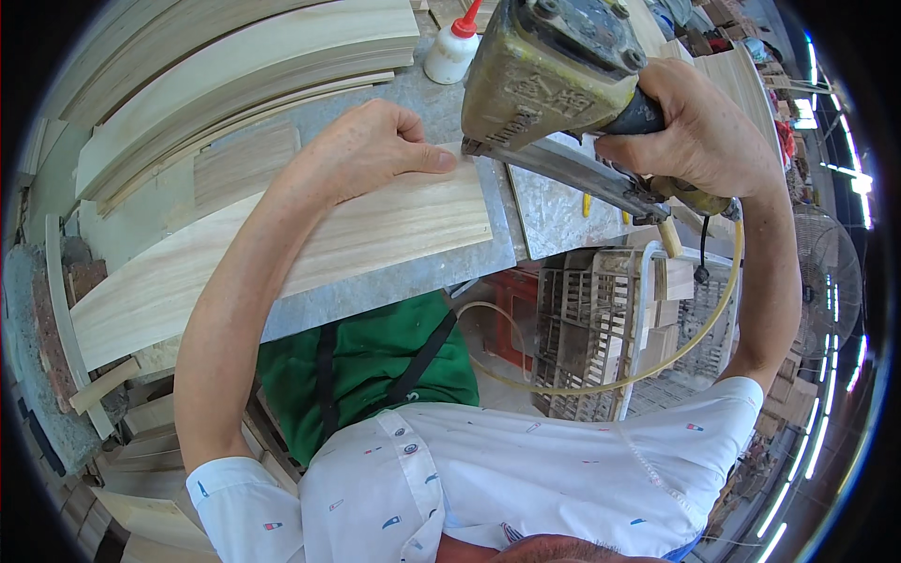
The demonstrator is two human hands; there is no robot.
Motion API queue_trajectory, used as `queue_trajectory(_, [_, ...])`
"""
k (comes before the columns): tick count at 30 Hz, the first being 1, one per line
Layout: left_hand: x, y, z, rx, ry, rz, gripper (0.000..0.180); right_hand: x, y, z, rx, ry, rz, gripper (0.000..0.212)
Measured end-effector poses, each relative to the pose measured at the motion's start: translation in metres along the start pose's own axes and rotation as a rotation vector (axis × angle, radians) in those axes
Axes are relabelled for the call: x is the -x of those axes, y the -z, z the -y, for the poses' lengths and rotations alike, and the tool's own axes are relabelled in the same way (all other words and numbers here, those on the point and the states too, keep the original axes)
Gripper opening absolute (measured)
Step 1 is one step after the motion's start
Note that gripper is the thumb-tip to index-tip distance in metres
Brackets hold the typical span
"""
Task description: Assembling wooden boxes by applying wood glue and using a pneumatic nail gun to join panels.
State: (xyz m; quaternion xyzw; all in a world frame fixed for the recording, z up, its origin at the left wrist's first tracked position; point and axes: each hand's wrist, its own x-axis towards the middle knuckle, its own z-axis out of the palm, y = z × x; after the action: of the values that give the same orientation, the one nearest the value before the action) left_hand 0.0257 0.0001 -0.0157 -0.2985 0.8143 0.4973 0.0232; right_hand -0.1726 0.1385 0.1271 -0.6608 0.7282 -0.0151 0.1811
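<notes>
A pale wooden board [404,220] lies flat on the metal-topped bench, its squared end to the right. My left hand [375,150] is closed at the board's far edge, with the thumb pressed down near the end and the other fingers curled mostly out of sight. My right hand [704,122] is wrapped round the dark grip of a worn pneumatic nail gun [554,80]. The gun's nose is just right of my left thumb, over the far corner of the board; whether it touches the wood I cannot tell. A yellowish air hose [694,342] hangs from its handle.
Long boards [253,61] are stacked at the far left. A white glue bottle [450,54] with a red tip stands behind the nail gun. Below the bench's right side, a plastic crate [587,328] holds wood blocks. A fan [826,267] stands far right.
</notes>
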Motion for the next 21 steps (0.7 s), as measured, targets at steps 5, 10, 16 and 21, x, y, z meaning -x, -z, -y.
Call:
queue_trajectory(5, [0.001, 0.0, -0.002, 0.008, -0.017, 0.001, 0.039, 0.003, -0.001, 0.0, -0.017, -0.027, 0.001, 0.028])
queue_trajectory(10, [-0.001, -0.003, -0.001, 0.014, -0.001, -0.001, 0.038, 0.015, 0.002, -0.015, 0.026, 0.234, -0.063, 0.029])
queue_trajectory(16, [-0.008, -0.005, 0.013, 0.041, -0.033, -0.01, 0.038, 0.024, -0.002, -0.004, -0.108, 0.135, 0.049, 0.026])
queue_trajectory(21, [-0.01, -0.005, 0.014, 0.022, -0.054, -0.015, 0.038, 0.024, -0.003, 0.004, -0.085, 0.104, 0.085, 0.023])
